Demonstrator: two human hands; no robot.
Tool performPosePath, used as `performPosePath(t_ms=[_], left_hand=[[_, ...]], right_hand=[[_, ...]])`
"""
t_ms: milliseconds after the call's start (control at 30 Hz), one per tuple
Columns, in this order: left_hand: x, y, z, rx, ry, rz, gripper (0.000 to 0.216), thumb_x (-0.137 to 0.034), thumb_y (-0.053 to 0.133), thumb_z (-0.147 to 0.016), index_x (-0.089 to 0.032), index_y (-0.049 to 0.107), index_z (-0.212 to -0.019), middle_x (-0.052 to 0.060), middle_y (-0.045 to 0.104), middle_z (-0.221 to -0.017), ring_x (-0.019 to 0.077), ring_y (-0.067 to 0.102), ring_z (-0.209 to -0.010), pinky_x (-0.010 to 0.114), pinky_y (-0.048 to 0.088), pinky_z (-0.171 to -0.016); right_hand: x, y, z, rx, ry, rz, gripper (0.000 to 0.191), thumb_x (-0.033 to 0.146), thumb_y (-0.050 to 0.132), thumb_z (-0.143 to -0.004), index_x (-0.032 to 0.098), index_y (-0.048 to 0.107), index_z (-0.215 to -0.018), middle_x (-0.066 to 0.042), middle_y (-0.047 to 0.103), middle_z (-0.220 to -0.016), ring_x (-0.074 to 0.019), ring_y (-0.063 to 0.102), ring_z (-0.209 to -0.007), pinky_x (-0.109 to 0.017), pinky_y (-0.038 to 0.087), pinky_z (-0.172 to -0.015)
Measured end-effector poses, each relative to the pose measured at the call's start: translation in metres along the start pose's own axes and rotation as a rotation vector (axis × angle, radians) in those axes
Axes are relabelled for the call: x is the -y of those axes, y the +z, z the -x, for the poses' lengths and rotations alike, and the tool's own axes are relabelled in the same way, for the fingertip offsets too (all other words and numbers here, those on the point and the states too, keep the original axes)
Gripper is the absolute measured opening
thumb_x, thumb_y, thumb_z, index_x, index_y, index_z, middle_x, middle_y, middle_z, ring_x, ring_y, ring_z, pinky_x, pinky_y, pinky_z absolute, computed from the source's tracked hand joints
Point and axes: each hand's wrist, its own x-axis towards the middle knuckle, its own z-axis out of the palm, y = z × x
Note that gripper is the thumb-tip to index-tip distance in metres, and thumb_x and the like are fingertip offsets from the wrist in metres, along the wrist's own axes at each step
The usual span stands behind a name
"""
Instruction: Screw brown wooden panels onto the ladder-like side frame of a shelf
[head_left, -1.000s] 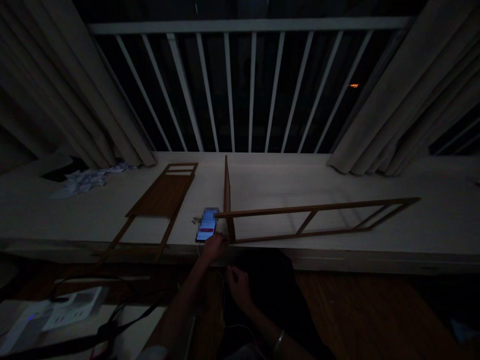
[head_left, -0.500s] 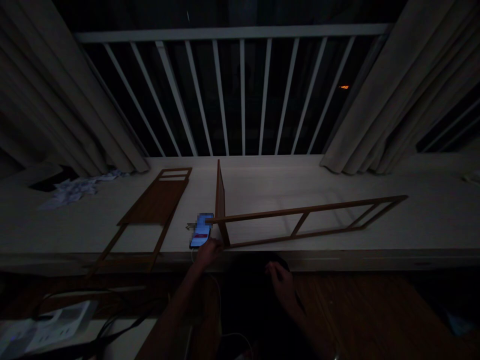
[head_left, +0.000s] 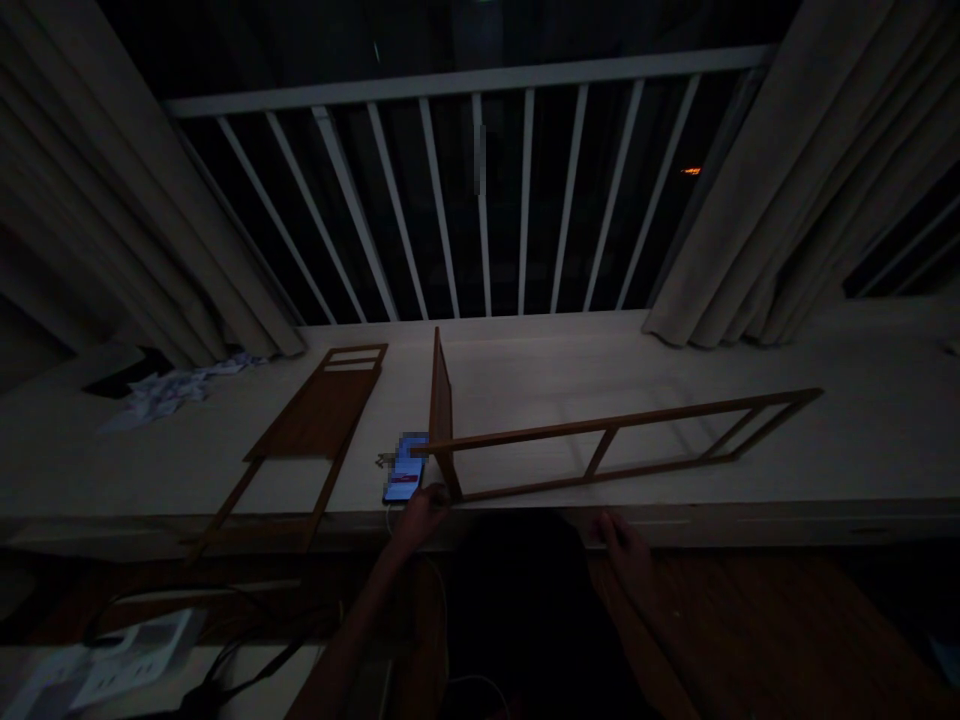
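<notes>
Wooden frame: standing on edge on the pale window ledge (head_left: 870,420), the brown wooden frame (head_left: 555,431) runs from its corner near my left hand out to the right, with one panel reaching toward the window.
Left grip: my left hand (head_left: 424,513) is at the frame's near left corner, fingers curled narrow; in this dim light I cannot tell whether they clasp the wood.
Right grip: my right hand (head_left: 628,548) hangs loosely curled on the near side of the frame, apart from it; I cannot tell if it holds anything.
Phone: a lit phone (head_left: 403,482) lies just left of the frame's corner, close to my left hand.
Second wooden piece: a slatted wooden piece (head_left: 319,410) lies flat, farther left of the frame.
Railing: white bars (head_left: 526,200) rise beyond the frame before a dark window.
Power strip: a white power strip (head_left: 139,655) sits low, well left of the frame.
</notes>
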Motion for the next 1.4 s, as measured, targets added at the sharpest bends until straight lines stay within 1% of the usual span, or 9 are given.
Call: performPosePath(t_ms=[133, 233, 367, 500, 700, 833, 1000, 1200, 1400], left_hand=[[-0.002, -0.010, 0.002, -0.160, -0.067, 0.225, 0.040, -0.027, 0.050, -0.071, -0.016, 0.047, -0.110, 0.008, 0.058, -0.103, 0.0179, 0.056, -0.092, 0.032, 0.044, -0.079], [-0.011, -0.030, 0.005, -0.290, -0.077, 0.421, 0.040, -0.026, 0.047, -0.074, -0.015, 0.042, -0.112, 0.010, 0.054, -0.108, 0.0167, 0.056, -0.091, 0.029, 0.048, -0.072], [-0.042, -0.067, 0.018, -0.456, 0.037, 0.534, 0.040, -0.027, 0.051, -0.073, -0.018, 0.041, -0.111, 0.008, 0.052, -0.108, 0.0163, 0.054, -0.094, 0.027, 0.049, -0.071], [-0.075, -0.092, 0.027, -0.564, 0.109, 0.542, 0.035, -0.029, 0.052, -0.075, -0.020, 0.046, -0.108, 0.007, 0.051, -0.111, 0.0165, 0.053, -0.098, 0.027, 0.049, -0.072], [-0.088, -0.097, 0.017, -0.456, 0.138, 0.513, 0.035, -0.033, 0.052, -0.074, -0.019, 0.050, -0.107, 0.007, 0.052, -0.112, 0.0171, 0.053, -0.096, 0.031, 0.049, -0.076], [-0.085, -0.095, 0.010, -0.420, 0.133, 0.520, 0.030, -0.036, 0.051, -0.074, -0.017, 0.053, -0.098, 0.006, 0.058, -0.099, 0.0162, 0.056, -0.087, 0.029, 0.049, -0.072], [-0.081, -0.100, 0.005, -0.433, 0.160, 0.432, 0.022, -0.034, 0.051, -0.074, -0.016, 0.055, -0.086, 0.003, 0.060, -0.084, 0.0139, 0.057, -0.077, 0.026, 0.046, -0.070], [-0.077, -0.108, 0.002, -0.366, 0.149, 0.392, 0.024, -0.034, 0.051, -0.074, -0.016, 0.056, -0.088, 0.004, 0.061, -0.084, 0.0142, 0.056, -0.075, 0.026, 0.045, -0.070], [-0.075, -0.111, 0.001, -0.362, 0.171, 0.379, 0.022, -0.033, 0.051, -0.074, -0.015, 0.056, -0.086, 0.003, 0.061, -0.082, 0.0141, 0.057, -0.074, 0.026, 0.045, -0.070]], right_hand=[[0.011, 0.005, 0.005, 0.058, -0.020, -0.017, 0.051, 0.061, 0.040, -0.072, 0.016, 0.063, -0.076, -0.010, 0.067, -0.074, -0.0240, 0.061, -0.071, -0.035, 0.046, -0.070], [0.028, 0.017, 0.006, 0.145, -0.045, -0.049, 0.047, 0.057, 0.042, -0.074, 0.016, 0.063, -0.082, -0.009, 0.067, -0.080, -0.0231, 0.061, -0.075, -0.034, 0.046, -0.073], [0.063, 0.036, 0.005, 0.247, -0.147, -0.118, 0.043, 0.052, 0.047, -0.074, 0.017, 0.061, -0.094, -0.009, 0.066, -0.089, -0.0216, 0.061, -0.083, -0.033, 0.045, -0.077], [0.113, 0.056, 0.005, 0.379, -0.273, -0.085, 0.039, 0.046, 0.038, -0.082, 0.017, 0.065, -0.081, -0.007, 0.067, -0.074, -0.0183, 0.061, -0.070, -0.029, 0.045, -0.068], [0.192, 0.092, 0.011, 0.543, -0.522, -0.030, 0.032, 0.031, 0.036, -0.086, 0.019, 0.062, -0.072, 0.000, 0.065, -0.065, -0.0118, 0.059, -0.063, -0.021, 0.041, -0.063], [0.219, 0.122, 0.018, 0.573, -0.594, -0.031, 0.029, 0.027, 0.038, -0.085, 0.019, 0.062, -0.069, 0.002, 0.064, -0.062, -0.0104, 0.057, -0.058, -0.019, 0.040, -0.059], [0.227, 0.149, 0.019, 0.511, -0.569, -0.041, 0.031, 0.025, 0.040, -0.084, 0.018, 0.061, -0.063, 0.002, 0.063, -0.059, -0.0103, 0.056, -0.054, -0.019, 0.039, -0.056], [0.230, 0.158, 0.018, 0.509, -0.549, -0.075, 0.033, 0.026, 0.039, -0.084, 0.017, 0.062, -0.062, 0.002, 0.063, -0.058, -0.0095, 0.055, -0.055, -0.018, 0.040, -0.055], [0.229, 0.167, 0.020, 0.512, -0.504, -0.094, 0.033, 0.029, 0.040, -0.083, 0.017, 0.063, -0.062, 0.001, 0.063, -0.058, -0.0094, 0.055, -0.053, -0.018, 0.041, -0.053]])
